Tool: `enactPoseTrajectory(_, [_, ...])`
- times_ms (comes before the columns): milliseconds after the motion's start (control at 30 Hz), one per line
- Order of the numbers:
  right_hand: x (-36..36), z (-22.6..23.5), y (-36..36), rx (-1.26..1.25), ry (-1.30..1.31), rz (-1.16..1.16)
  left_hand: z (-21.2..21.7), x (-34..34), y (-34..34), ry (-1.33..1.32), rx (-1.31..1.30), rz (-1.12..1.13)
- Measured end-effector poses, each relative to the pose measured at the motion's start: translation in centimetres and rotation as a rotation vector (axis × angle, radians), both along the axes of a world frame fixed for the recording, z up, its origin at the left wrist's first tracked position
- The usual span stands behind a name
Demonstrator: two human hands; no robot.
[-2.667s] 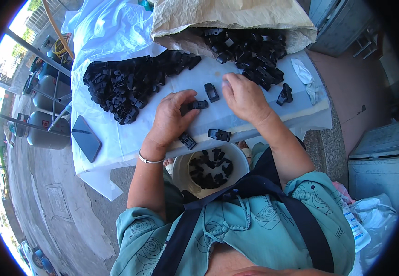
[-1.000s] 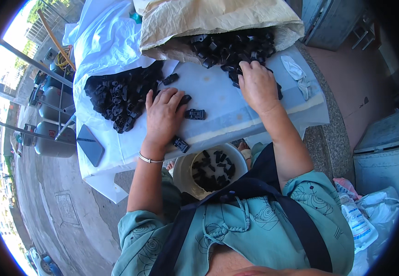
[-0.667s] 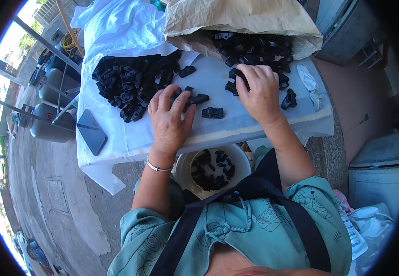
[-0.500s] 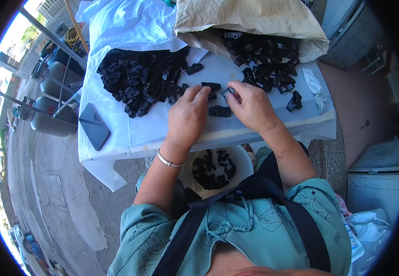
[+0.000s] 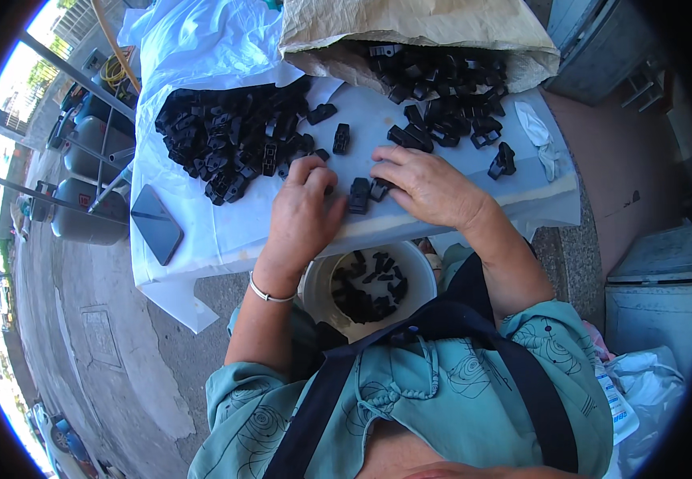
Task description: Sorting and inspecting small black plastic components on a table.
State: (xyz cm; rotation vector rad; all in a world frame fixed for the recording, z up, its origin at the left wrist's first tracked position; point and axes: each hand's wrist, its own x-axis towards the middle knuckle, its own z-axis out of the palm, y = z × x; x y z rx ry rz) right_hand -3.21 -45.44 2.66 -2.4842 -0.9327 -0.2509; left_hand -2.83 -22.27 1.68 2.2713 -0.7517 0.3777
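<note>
Left hand (image 5: 306, 205) and right hand (image 5: 434, 188) are both half-curled, can't tell if either's pinching. Black part (image 5: 379, 190) sits at the right fingertips, above the desk (image 5: 210, 235); I'd grip its sides squarely.

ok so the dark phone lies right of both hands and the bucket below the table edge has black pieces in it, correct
Not quite: the head view shows the dark phone lying left of the left hand and the right hand. The bucket below the table edge does have black pieces in it.
</note>
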Motion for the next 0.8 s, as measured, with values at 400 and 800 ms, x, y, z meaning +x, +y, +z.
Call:
enactPoseTrajectory(400, [1.1,-0.3,0.4,0.224,0.050,-0.187,-1.5,1.2,0.7,-0.013,-0.082,0.040])
enactPoseTrajectory(800, [0.4,-0.2,2.7,0.276,-0.033,0.004,-0.8,1.3,0.3,0.211,-0.123,-0.034])
